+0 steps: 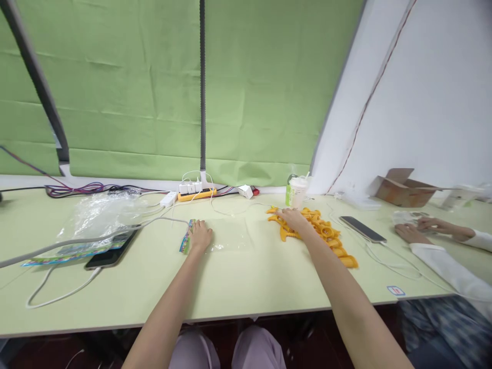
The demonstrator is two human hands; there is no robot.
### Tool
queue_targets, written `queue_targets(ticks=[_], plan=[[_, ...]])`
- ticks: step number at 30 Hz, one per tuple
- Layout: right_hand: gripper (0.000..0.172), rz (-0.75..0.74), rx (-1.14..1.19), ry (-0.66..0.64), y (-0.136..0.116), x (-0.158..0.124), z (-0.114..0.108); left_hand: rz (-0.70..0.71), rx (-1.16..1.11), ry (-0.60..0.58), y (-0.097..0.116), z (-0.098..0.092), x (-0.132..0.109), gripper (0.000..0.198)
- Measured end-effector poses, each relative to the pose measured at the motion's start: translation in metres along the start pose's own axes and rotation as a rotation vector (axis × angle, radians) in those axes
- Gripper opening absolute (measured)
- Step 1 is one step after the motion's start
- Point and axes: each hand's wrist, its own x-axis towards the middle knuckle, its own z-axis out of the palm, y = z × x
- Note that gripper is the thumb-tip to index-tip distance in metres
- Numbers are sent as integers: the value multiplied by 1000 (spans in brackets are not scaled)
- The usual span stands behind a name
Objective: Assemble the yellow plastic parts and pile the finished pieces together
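A clear flat plastic bag [230, 234] with a colourful printed header strip lies on the table in front of me. My left hand [200, 237] rests on its header end, palm down, fingers bent over the strip. To the right is a heap of yellow-orange plastic pieces [326, 233], several of them curved or ribbed; their exact kind is hard to make out. My right hand [295, 219] reaches over the far left part of this heap with its fingers stretched out and touching the pieces. Its palm and fingertips are partly hidden.
More clear bags [102, 218] lie at left, partly over a charging phone [113, 251] and under a grey cable. Behind are a power strip [197, 194], a small white box [245, 191] and a lidded cup [299, 192]. Rightward are another phone [363, 229], a cardboard box [403, 189] and a co-worker's hands [413, 233].
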Motion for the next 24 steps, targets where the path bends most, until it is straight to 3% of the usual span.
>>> queue_targets(ticks=[5,10,12,16,18,20,24], plan=[[24,-1,148,-22,8,-12,-6,-180,-104,29,1,-10,6,56],[26,67,282,-10,27,-19,-15,-271,-95,70,-12,-23,9,55],[25,125,429,85,41,-21,-20,-236,-69,45,-21,-25,10,50],[29,326,965,441,58,-24,-35,-188,-78,18,-29,-24,15,44],[37,428,1308,562,47,-25,-38,-188,-98,20,-28,-21,18,44],[43,510,1616,591,18,-23,-34,-169,-128,23,-26,-17,21,44],[37,688,1954,478,-63,-15,-10,-95,-180,68,-26,-10,24,40]])
